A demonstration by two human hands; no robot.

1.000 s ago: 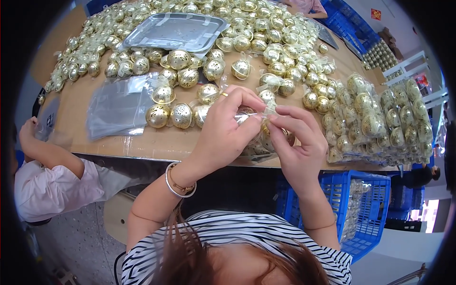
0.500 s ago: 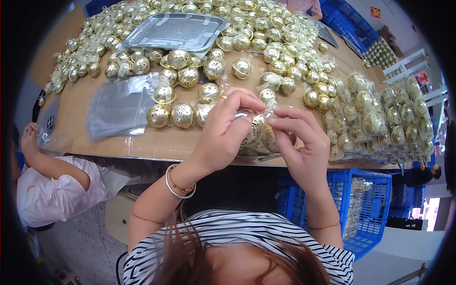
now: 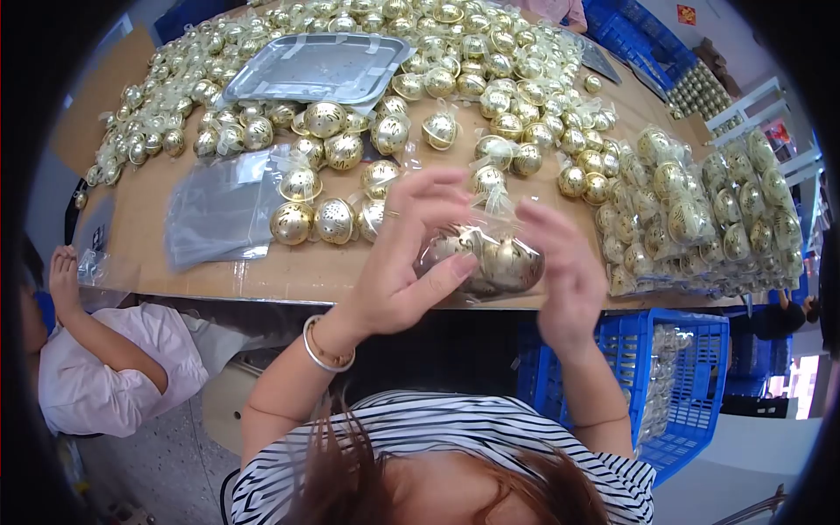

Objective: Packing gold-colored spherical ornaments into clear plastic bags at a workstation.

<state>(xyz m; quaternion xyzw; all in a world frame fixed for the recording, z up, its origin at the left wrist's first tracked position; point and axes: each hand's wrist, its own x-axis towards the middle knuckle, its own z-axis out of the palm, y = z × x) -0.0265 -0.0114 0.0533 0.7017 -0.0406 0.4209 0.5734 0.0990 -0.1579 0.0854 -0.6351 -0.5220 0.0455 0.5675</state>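
Observation:
A clear plastic bag [image 3: 512,262] with several gold ball-shaped bells in it lies at the table's near edge, between my hands. My left hand [image 3: 407,254] is at the bag's left side, fingers stretched out and the thumb laid over the plastic. On the other side is my right hand [image 3: 564,271], its fingers spread and somewhat blurred; whether it touches the bag I cannot tell. Just beyond the bag sits a gold bell [image 3: 488,182] with a pale ribbon. More gold bells [image 3: 335,220] stand in a loose group left of my left hand.
Flat clear bags [image 3: 214,214] lie at the left. A grey metal tray [image 3: 306,74] rests among heaped bells farther back. Filled bags [image 3: 674,206] are stacked at the right, above a blue crate [image 3: 700,394]. Another person's arm [image 3: 114,346] is at the left.
My fingers have come off the bag's top, where they were pinching, and spread apart. My right hand has shifted slightly right, and the bells in the bag are more exposed.

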